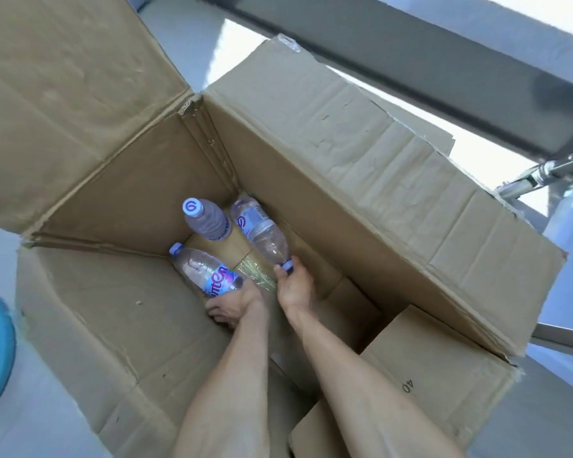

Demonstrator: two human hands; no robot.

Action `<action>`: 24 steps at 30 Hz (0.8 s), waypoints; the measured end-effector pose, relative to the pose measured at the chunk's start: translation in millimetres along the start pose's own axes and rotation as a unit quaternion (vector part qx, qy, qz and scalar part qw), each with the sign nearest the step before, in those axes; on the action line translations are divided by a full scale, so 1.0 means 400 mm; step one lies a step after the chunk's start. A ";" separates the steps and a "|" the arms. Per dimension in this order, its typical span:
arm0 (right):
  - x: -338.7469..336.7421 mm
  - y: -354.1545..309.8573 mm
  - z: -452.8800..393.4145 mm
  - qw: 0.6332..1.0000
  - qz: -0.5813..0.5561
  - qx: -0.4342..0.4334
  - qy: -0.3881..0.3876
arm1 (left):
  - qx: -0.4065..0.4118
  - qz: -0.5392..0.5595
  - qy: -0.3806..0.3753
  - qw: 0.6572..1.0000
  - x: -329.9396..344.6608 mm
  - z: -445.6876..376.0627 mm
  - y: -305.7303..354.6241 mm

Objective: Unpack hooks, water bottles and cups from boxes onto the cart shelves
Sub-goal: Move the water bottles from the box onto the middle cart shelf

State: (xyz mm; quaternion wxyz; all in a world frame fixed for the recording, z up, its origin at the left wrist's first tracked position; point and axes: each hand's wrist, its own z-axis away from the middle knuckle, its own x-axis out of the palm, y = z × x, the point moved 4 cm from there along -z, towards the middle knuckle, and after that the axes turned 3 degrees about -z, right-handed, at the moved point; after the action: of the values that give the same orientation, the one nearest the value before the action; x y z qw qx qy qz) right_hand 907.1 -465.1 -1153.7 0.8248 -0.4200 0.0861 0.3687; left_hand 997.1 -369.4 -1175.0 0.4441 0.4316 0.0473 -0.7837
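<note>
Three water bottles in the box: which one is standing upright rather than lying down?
The untouched bottle in the far corner, cap up toward the camera. The other two lie on their sides: the left hand holds one, the right hand holds another by its cap.

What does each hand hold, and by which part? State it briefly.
The right hand grips one lying water bottle at its capped neck. The left hand holds the base end of another lying bottle. A third, upright bottle is untouched.

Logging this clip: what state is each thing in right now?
Cardboard box: open, flaps spread.
Left bottle: lying down, capped, left hand grips its base.
Right bottle: lying down, right hand pinches its cap.
Third bottle: upright, capped, untouched.
</note>
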 end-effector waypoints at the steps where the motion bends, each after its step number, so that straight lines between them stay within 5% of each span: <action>1: -0.025 -0.009 0.021 1.000 0.007 -0.011 0.019 | -0.004 0.031 -0.013 0.999 -0.019 -0.003 0.015; 9: -0.189 -0.124 0.169 0.988 0.003 -0.096 0.123 | -0.029 0.110 -0.097 0.989 -0.097 0.095 0.070; 19: -0.409 -0.248 0.361 0.937 -0.177 -0.259 0.154 | 0.154 0.127 -0.139 0.970 -0.197 0.326 0.051; 24: -0.597 -0.298 0.470 0.893 -0.327 -0.238 0.196 | 0.300 0.176 -0.132 0.928 -0.347 0.470 0.074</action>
State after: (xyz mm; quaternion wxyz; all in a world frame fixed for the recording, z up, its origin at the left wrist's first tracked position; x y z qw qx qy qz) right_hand 786.4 -495.4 -852.1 0.7409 -0.6715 0.0132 -0.0025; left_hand 932.0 -382.2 -949.1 0.4272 0.4391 -0.3260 -0.7200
